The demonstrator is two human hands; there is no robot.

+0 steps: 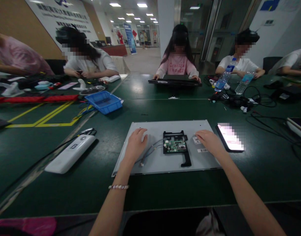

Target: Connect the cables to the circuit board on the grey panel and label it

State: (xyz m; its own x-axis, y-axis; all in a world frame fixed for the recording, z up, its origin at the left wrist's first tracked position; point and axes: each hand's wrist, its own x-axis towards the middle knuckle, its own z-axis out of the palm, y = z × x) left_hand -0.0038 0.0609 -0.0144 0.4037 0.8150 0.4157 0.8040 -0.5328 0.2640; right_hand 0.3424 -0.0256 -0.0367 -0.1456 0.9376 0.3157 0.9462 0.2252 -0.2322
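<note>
A flat grey metal panel (150, 164) lies on the green table. Near its middle sits a black plastic bracket (186, 159) around a green circuit board (176, 146), with thin grey cables (149, 152) trailing to the left. My left hand (137, 142) is over the panel's left part, fingers apart and holding nothing. On the right part, beside white labels (202, 150), is my right hand (209, 141), its fingers held together; whether anything is between the fingertips is too small to tell.
A lit phone (231, 137) lies right of the panel, a white power bank (71, 154) with a cable to the left. Farther off are a blue tray (103, 102), bottles (225, 75), tangled cables and a person holding a black panel (175, 83). More people sit around.
</note>
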